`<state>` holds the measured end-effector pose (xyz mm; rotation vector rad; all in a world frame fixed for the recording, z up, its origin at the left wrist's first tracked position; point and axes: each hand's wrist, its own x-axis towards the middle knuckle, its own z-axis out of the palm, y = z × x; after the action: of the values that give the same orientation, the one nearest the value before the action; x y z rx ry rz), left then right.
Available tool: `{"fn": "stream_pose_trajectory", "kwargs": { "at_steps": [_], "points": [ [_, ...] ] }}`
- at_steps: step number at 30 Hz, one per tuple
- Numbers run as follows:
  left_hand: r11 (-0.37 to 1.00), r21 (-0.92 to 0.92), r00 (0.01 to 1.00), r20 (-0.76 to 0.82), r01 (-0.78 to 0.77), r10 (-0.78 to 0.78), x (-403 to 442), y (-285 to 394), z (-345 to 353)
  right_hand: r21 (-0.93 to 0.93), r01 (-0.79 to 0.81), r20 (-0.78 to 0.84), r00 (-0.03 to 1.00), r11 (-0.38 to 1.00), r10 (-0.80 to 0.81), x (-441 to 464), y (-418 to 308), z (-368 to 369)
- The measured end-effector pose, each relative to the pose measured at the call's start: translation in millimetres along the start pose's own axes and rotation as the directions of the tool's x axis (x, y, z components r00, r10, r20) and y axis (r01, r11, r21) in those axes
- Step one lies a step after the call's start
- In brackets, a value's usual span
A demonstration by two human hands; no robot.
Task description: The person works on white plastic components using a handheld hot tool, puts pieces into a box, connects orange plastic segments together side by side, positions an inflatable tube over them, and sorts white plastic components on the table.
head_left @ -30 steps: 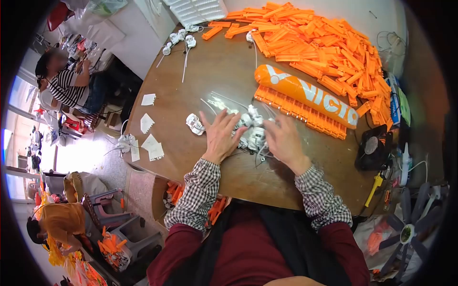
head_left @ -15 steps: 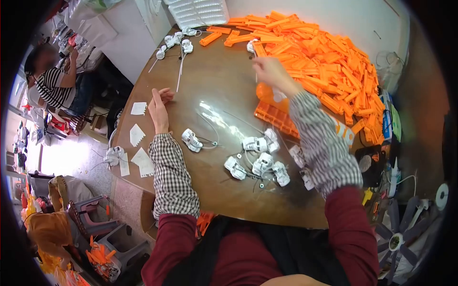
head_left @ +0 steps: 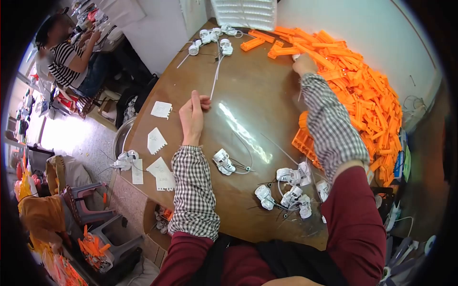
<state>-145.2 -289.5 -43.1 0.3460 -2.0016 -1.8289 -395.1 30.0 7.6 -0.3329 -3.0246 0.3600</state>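
My left hand is over the left middle of the table, fingers apart and holding nothing. My right hand reaches to the left edge of the pile of orange plastic parts, at a white piece mostly hidden by its fingers. One white unit with wires lies alone in the middle. Several more white wired units are grouped at the right front. Another cluster of white units is at the far edge. My right sleeve partly covers an orange ribbed strip.
Paper pieces lie along the table's left side, near a white wired unit. A white foam tray stands at the back. At far left sits a person in a striped top; another person in orange is lower left.
Both hands have left the white units in the middle. My left hand has moved left and away; my right hand has gone to the far pile. The view has shifted, and the units lie spread out.
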Motion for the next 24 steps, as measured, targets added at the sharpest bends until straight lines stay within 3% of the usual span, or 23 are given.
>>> {"fn": "stream_pose_trajectory", "kwargs": {
  "at_steps": [1,2,3,5,6,7,8,9,13,16,18,19,21,23,24],
  "points": [
    [1.000,0.015,1.000,-0.001,-0.009,0.009,-0.3,1.3,0.5,-0.022,0.077,0.046,0.996,0.997,-0.076,0.4,0.4,-1.5],
    [1.000,-0.001,1.000,-0.009,-0.009,0.009,0.3,0.2,1.7,-0.018,0.093,0.347,0.934,0.995,-0.081,-10.9,-10.2,-27.7],
    [1.000,0.001,1.000,-0.015,-0.008,0.008,-0.4,0.6,2.3,-0.017,0.098,0.350,0.933,0.995,-0.086,-20.9,-20.3,-41.5],
    [1.000,0.029,1.000,-0.023,-0.007,0.008,-1.8,2.6,5.1,0.146,0.024,0.686,0.718,0.989,-0.119,-40.3,-37.7,-54.3],
    [0.999,0.032,0.999,-0.032,-0.003,0.004,-2.1,1.9,7.8,0.148,0.026,0.685,0.719,0.989,-0.121,-50.9,-44.8,-52.6],
    [1.000,0.031,0.999,-0.033,-0.007,0.008,-2.9,1.5,9.5,0.351,0.072,0.693,0.651,0.934,-0.310,-61.5,-52.6,-51.0],
    [0.996,0.083,0.999,-0.021,-0.033,0.035,-4.6,0.8,10.3,0.540,0.098,0.657,0.572,0.836,-0.491,-69.0,-63.3,-48.7],
    [0.989,0.137,0.998,-0.011,-0.063,0.065,-4.8,0.7,10.9,0.602,0.130,0.635,0.520,0.788,-0.571,-72.0,-78.2,-40.7],
    [0.998,0.062,0.999,-0.028,-0.022,0.023,-4.2,1.9,7.8,0.698,0.386,0.295,0.613,0.603,-0.733,-53.6,-151.5,10.2],
    [0.998,0.057,0.999,-0.023,-0.029,0.030,-2.0,-0.1,6.6,0.773,0.358,0.199,0.647,0.524,-0.736,2.4,-203.6,79.9],
    [0.997,0.077,0.999,-0.024,-0.022,0.024,-0.3,1.4,7.4,0.672,0.379,0.174,0.755,0.637,-0.633,-3.2,-218.4,88.5],
    [0.998,0.047,0.998,-0.047,-0.039,0.041,-1.0,2.6,8.5,0.446,0.566,0.079,0.747,0.694,-0.660,-8.5,-218.4,90.1],
    [0.997,0.041,0.995,-0.072,-0.060,0.063,0.0,2.5,9.2,0.198,0.682,-0.283,0.727,0.704,-0.625,-38.0,-218.1,108.4],
    [0.993,0.110,0.996,-0.075,-0.033,0.041,2.0,3.9,7.8,0.196,0.809,-0.257,0.588,0.555,-0.767,-68.7,-196.3,97.0],
    [0.988,0.130,0.994,-0.055,-0.088,0.095,4.6,-2.3,6.3,0.294,0.765,-0.079,0.617,0.573,-0.783,-89.8,-179.5,80.6]
  ]
}}
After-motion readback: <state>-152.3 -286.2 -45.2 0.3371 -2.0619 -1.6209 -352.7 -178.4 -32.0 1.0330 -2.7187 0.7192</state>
